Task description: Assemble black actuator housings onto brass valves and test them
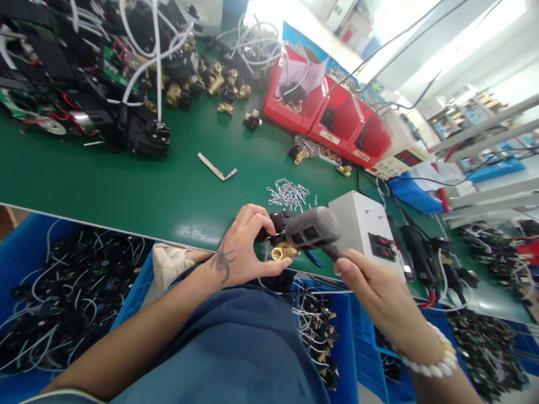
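Observation:
My left hand (246, 247) is closed round a black part with a brass fitting (283, 252) at the front edge of the green table. Its thumb touches the brass, and its fingers rest on the black body. My right hand (373, 283) grips the dark handle of a grey mallet (315, 227). The mallet's head hangs over the black part and hides some of it; whether the two touch, I cannot tell. Just beyond lies a pile of small silver clips (289, 194).
Red bins (314, 120) stand at the back. An L-shaped tool (215, 168) lies on the green table (181, 196). A grey box (357, 224) is beside the mallet, black assemblies (76, 90) at left. Blue crates (135, 297) sit below the edge.

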`<state>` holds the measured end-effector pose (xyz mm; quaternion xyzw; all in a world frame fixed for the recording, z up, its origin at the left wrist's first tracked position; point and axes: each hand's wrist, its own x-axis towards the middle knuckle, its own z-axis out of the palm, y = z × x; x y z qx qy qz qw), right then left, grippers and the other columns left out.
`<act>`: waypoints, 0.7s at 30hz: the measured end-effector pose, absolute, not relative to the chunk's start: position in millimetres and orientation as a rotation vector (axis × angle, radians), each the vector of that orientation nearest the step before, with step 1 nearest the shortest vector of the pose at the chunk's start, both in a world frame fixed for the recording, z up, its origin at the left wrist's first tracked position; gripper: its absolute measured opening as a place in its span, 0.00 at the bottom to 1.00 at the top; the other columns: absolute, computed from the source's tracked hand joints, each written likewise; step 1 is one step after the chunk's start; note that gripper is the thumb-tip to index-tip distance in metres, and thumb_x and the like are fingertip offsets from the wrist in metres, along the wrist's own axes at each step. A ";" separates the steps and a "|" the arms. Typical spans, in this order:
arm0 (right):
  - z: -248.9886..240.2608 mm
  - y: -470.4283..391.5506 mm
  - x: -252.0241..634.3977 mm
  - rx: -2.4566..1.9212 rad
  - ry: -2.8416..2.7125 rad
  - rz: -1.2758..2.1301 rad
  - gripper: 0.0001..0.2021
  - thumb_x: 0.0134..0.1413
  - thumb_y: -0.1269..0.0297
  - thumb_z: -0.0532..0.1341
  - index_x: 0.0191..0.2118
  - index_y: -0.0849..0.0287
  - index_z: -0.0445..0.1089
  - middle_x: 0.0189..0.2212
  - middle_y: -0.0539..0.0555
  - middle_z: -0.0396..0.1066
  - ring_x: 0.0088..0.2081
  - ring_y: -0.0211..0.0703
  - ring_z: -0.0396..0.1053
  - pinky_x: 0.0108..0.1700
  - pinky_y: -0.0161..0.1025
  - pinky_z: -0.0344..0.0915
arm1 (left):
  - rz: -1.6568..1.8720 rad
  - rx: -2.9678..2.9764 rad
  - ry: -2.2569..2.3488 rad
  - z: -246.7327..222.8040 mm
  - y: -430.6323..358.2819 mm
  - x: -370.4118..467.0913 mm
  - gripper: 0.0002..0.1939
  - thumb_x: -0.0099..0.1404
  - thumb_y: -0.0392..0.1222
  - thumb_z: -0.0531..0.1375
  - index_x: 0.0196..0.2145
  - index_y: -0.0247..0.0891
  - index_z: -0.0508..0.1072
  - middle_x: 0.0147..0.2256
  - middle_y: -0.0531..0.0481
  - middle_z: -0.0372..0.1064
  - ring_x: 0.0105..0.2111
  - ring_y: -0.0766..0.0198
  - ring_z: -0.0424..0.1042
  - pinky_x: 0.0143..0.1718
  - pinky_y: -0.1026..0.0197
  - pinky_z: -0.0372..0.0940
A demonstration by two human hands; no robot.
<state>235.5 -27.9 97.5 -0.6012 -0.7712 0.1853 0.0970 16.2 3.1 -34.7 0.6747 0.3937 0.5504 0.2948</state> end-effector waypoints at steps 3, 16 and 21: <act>104.7 -26.7 241.3 -1.696 -2.116 0.569 0.28 0.68 0.42 0.47 0.23 0.57 0.59 0.15 0.47 0.55 0.17 0.33 0.53 0.20 0.34 0.49 | 1.460 1.802 1.038 -34.2 2.7 17.0 0.20 0.53 0.42 0.69 0.37 0.41 0.64 0.42 0.48 0.63 0.42 0.59 0.66 0.40 0.56 0.67; 108.5 -23.1 235.3 -1.706 -1.996 0.559 0.31 0.66 0.39 0.46 0.20 0.57 0.59 0.14 0.49 0.54 0.16 0.34 0.52 0.20 0.36 0.49 | 1.460 1.815 1.036 -34.4 1.8 19.6 0.20 0.51 0.42 0.70 0.35 0.40 0.63 0.42 0.47 0.64 0.43 0.59 0.66 0.44 0.55 0.66; 101.3 -23.9 232.7 -1.775 -2.268 0.490 0.31 0.64 0.36 0.48 0.20 0.56 0.56 0.13 0.47 0.53 0.15 0.33 0.50 0.19 0.35 0.46 | 1.498 1.839 1.035 -34.9 2.9 20.2 0.20 0.50 0.42 0.70 0.35 0.40 0.63 0.41 0.48 0.63 0.43 0.59 0.66 0.43 0.55 0.66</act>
